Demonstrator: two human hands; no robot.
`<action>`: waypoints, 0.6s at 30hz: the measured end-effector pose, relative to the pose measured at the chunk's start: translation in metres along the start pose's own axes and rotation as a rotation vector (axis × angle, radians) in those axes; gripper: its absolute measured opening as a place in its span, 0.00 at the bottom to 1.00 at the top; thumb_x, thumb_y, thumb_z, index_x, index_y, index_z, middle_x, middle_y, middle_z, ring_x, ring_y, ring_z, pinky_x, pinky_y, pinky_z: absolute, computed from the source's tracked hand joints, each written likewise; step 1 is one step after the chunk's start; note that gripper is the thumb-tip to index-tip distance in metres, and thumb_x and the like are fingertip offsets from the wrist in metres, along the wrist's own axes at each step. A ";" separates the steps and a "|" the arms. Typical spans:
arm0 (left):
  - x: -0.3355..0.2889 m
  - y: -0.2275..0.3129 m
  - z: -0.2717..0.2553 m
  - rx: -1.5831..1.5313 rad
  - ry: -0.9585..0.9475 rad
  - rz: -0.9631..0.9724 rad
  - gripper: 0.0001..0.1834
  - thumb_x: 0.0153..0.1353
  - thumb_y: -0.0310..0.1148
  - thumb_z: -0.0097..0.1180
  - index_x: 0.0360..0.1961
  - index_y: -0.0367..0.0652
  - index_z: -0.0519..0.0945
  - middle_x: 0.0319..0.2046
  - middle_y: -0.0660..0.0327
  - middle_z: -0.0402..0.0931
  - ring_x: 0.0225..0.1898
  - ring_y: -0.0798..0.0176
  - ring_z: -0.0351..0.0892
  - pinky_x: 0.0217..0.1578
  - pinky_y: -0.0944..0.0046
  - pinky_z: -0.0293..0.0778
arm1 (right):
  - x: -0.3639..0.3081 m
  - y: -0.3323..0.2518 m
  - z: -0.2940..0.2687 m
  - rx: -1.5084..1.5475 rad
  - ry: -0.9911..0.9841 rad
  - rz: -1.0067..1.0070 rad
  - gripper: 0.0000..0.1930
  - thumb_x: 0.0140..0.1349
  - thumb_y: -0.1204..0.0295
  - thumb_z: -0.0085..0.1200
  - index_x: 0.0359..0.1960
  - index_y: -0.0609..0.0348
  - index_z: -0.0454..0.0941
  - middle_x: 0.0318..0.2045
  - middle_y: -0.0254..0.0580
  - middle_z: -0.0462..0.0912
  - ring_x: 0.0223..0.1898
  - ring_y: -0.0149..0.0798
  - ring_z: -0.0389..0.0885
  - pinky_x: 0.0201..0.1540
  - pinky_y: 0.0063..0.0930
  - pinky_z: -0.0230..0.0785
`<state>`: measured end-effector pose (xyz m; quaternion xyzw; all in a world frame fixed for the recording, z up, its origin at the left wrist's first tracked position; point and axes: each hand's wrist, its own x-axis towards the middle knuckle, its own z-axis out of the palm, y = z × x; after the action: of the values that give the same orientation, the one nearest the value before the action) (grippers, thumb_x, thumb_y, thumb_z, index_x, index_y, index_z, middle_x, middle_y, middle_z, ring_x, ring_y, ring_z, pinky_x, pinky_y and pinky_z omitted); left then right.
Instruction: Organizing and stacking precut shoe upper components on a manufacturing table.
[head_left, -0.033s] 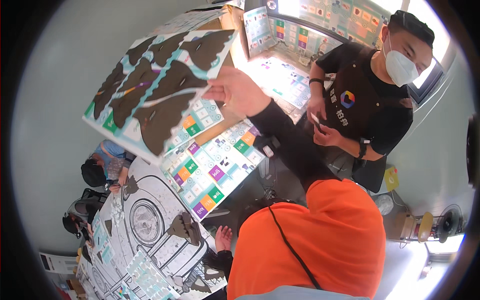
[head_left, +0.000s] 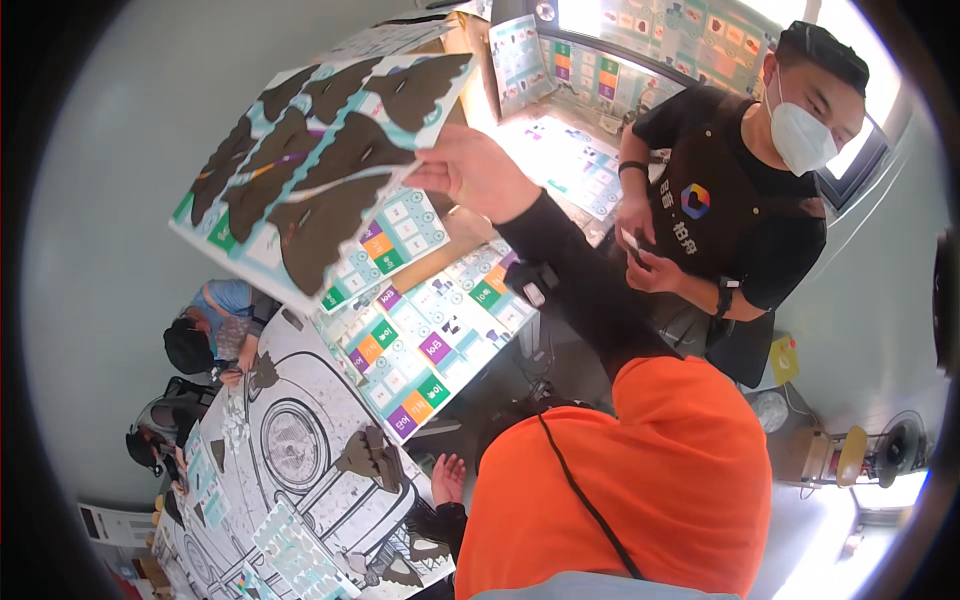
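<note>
Head: tilted sheet (head_left: pixel 258 264), scalloped brown pieces (head_left: pixel 345 148)

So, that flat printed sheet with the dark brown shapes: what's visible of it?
The flat white-and-teal printed sheet looks like thin, stiff card, mostly covered by rows of dark brown, wavy-edged, roughly triangular shapes, with a green patch near its lower left corner. It is held up, tilted, its right edge pinched by the person's bare right hand.
</note>
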<state>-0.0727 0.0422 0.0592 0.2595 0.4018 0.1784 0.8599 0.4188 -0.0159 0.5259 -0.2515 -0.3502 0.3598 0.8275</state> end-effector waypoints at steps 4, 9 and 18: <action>-0.001 -0.004 -0.005 -0.012 0.047 0.010 0.24 0.67 0.42 0.50 0.60 0.43 0.67 0.50 0.54 0.74 0.49 0.53 0.76 0.49 0.55 0.74 | 0.060 -0.010 -0.021 -0.012 -0.003 -0.097 0.08 0.64 0.81 0.47 0.43 0.73 0.70 0.38 0.50 0.78 0.42 0.50 0.84 0.47 0.31 0.80; 0.002 -0.006 -0.003 -0.047 0.136 0.038 0.22 0.66 0.41 0.51 0.58 0.44 0.68 0.49 0.55 0.74 0.48 0.53 0.76 0.48 0.55 0.74 | 0.136 -0.027 -0.070 -0.096 0.000 -0.229 0.09 0.63 0.83 0.44 0.45 0.75 0.68 0.42 0.50 0.76 0.42 0.47 0.82 0.51 0.33 0.78; 0.026 -0.010 0.026 -0.141 0.153 0.127 0.23 0.67 0.43 0.48 0.59 0.45 0.68 0.51 0.54 0.75 0.47 0.51 0.76 0.46 0.56 0.74 | 0.293 -0.043 -0.232 -1.134 0.022 -0.820 0.14 0.58 0.61 0.59 0.28 0.61 0.84 0.25 0.51 0.83 0.29 0.52 0.82 0.33 0.36 0.74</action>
<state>-0.0351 0.0396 0.0516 0.2088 0.4354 0.2796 0.8299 0.7583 0.1456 0.5253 -0.4958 -0.5420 -0.2222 0.6412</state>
